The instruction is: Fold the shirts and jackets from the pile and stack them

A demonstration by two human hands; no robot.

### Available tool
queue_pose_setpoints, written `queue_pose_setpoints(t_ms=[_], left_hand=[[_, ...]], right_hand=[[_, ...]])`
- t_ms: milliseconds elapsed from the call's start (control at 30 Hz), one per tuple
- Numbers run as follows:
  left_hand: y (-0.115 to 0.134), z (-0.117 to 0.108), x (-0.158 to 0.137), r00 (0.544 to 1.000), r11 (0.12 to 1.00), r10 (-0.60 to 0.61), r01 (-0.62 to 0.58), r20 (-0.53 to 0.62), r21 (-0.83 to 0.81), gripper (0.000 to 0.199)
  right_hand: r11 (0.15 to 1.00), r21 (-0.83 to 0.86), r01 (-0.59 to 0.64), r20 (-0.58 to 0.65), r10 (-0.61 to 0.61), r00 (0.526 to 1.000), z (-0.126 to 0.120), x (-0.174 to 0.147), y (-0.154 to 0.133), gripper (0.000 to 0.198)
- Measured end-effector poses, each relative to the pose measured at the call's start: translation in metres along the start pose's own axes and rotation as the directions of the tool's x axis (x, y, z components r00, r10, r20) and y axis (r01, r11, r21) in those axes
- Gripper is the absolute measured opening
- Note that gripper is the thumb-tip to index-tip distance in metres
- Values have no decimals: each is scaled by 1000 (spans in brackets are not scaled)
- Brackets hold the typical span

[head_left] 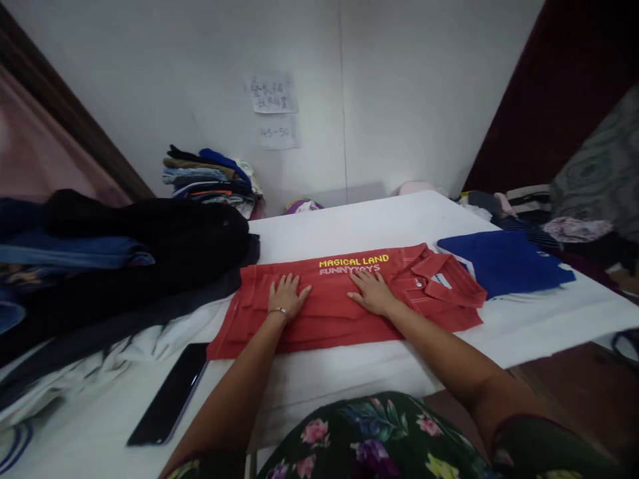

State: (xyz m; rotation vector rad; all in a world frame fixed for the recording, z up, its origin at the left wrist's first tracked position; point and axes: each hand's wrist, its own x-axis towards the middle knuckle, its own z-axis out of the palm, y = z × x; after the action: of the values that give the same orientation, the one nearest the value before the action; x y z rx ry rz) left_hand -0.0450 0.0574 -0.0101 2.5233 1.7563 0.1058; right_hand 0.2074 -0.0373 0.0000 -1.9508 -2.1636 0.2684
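Two hands rest palm down on one red shirt [329,306], which lies flat on the white counter [349,223] directly in front of me. State of the grip: released on both sides; fingers are extended and spread, and neither hand pinches any fabric. Orientation: the shirt's long axis runs left to right, across my forearms and roughly parallel to the counter's far edge, with the collar [449,276] at the right end and the plain end at the left. Position of hands: my left hand [288,299] bears on a folded layer left of the shirt's middle and is the nearer one to the plain end; my right hand [373,293] bears right of the middle, its fingertips over the lower line of lettering [354,260], and is the nearer one to the collar. A span of red cloth separates the hands. Both forearms cross the near long edge; the far long edge lies beyond my fingertips. Adjacent items: a blue garment [499,259] lies just beyond the collar end, contact with the shirt uncertain; a phone [172,392] lies just beside the near left corner; dark clothing [200,233] is heaped to the left.
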Motion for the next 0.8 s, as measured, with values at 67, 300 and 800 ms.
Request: queue_pose_setpoints(t_ms=[67, 300, 800], left_hand=[[-3, 3, 1, 1000, 1000, 1, -1, -17, 17, 65], [-2, -3, 3, 1000, 998, -2, 3, -18, 57, 65], [0, -4, 3, 1000, 997, -4, 5, -13, 77, 67]], right_hand=[[1000, 25, -3, 15, 2, 1000, 4, 1, 3, 66], [990, 78, -114, -8, 115, 993, -23, 2, 48, 72], [959, 111, -259, -76, 268, 960, -27, -15, 78, 65]])
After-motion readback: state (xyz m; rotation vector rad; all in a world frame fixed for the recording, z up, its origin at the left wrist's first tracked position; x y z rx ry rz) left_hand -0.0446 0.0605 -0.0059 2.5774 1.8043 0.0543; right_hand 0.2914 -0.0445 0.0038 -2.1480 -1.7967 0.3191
